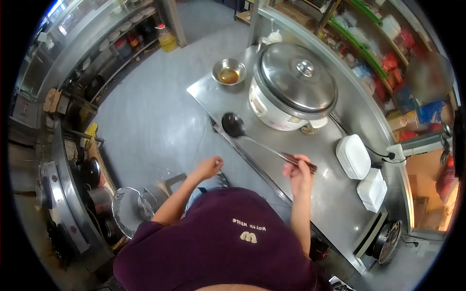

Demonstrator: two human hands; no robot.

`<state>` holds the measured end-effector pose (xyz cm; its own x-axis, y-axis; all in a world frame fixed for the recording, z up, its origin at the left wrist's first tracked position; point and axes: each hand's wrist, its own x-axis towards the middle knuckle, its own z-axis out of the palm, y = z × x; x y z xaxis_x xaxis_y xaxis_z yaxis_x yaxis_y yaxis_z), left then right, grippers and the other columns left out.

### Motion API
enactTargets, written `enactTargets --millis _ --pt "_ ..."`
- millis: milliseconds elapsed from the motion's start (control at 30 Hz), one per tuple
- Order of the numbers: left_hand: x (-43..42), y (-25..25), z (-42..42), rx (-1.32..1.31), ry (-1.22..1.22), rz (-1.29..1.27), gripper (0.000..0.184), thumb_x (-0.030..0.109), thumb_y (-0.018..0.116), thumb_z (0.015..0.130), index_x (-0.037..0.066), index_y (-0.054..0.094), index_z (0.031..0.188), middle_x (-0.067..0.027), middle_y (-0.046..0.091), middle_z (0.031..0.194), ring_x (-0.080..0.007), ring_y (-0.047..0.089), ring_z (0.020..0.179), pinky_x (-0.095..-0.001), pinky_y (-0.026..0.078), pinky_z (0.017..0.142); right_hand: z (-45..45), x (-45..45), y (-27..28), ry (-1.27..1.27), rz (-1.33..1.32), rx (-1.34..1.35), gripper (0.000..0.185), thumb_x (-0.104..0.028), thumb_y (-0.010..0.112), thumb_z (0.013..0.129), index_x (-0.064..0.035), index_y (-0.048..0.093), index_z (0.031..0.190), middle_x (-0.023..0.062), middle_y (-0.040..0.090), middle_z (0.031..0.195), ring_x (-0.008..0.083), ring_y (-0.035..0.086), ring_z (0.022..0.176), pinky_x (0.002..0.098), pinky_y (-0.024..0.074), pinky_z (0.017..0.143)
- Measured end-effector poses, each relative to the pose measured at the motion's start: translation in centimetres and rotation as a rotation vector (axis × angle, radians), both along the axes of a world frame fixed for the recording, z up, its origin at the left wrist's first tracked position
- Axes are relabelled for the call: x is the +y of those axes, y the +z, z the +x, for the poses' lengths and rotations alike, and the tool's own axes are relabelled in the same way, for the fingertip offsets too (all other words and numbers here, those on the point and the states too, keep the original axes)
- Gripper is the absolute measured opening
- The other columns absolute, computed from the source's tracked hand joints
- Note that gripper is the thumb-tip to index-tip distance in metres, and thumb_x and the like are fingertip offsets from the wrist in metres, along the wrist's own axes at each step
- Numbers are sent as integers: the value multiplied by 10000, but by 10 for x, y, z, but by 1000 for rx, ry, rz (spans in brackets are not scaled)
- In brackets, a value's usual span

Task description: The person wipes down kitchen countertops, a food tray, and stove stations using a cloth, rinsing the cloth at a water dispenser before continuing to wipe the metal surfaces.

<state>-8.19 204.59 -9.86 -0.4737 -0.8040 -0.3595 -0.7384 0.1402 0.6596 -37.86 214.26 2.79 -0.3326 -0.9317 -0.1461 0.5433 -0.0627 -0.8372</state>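
Observation:
My right hand (299,173) is closed round the dark handle of a long metal ladle (262,144) above the steel counter (335,203). The ladle's dark, round bowl lies near the counter's front edge, left of a big rice cooker (279,104) with a shiny metal lid. Farther back, at the counter's left end, a steel bowl (228,72) holds some brown liquid. My left hand (210,167) hangs in front of my body, off the counter, with its fingers curled in and nothing visible in them.
Stacked white trays (353,156) and smaller white containers (372,190) sit at the counter's right. A large metal pot (131,211) stands at lower left, near the stove (65,208). Shelves (364,43) rise behind the counter. An oil jug (166,40) is at upper left.

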Motion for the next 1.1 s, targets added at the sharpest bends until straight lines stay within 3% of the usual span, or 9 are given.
enactTargets --millis 300,467,600,767,933,1067,1100 --pt "-86 24 91 41 244 -66 251 303 544 863 88 627 963 -132 590 647 -272 588 615 -383 440 573 113 -174 -77 -107 99 -431 482 -475 499 883 -72 477 1147 154 599 1064 273 616 809 357 509 705" --pt "-132 7 76 315 338 -46 291 318 546 866 63 629 978 -111 594 662 -225 570 602 -359 442 577 126 -213 -104 -176 108 -635 567 -567 464 862 -59 480 1112 149 562 1149 326 591 889 405 495 771" --pt "-184 13 42 358 344 76 333 307 530 874 34 601 1051 -93 627 771 -158 550 606 -303 452 541 127 -223 -112 -214 149 -704 675 -637 414 842 -57 481 1182 141 546 1186 338 573 930 424 472 814" --pt "-252 -2 -10 453 522 355 387 289 495 886 35 532 1176 -80 644 940 -96 465 536 -275 461 523 119 -222 -118 -185 189 -746 711 -647 409 837 -58 468 1229 135 540 1200 335 556 950 432 448 843" --pt "-290 -33 -50 507 618 382 400 278 481 887 0 517 1172 -97 650 988 -102 441 460 -260 439 486 113 -204 -142 -125 287 -693 672 -635 388 852 -101 468 1250 121 558 1172 297 568 899 412 447 808" --pt "-309 -38 -64 537 710 468 375 256 452 891 -15 531 1139 -96 652 1002 -116 438 422 -271 437 477 105 -196 -149 -117 380 -667 656 -646 362 857 -96 498 1189 143 608 1027 264 567 790 400 449 745" --pt "-313 -40 -66 536 693 476 370 248 451 886 -15 532 1133 -91 652 1000 -117 442 425 -274 438 479 103 -196 -152 -117 419 -669 668 -661 361 849 -86 506 1157 153 613 918 253 558 749 398 448 721"
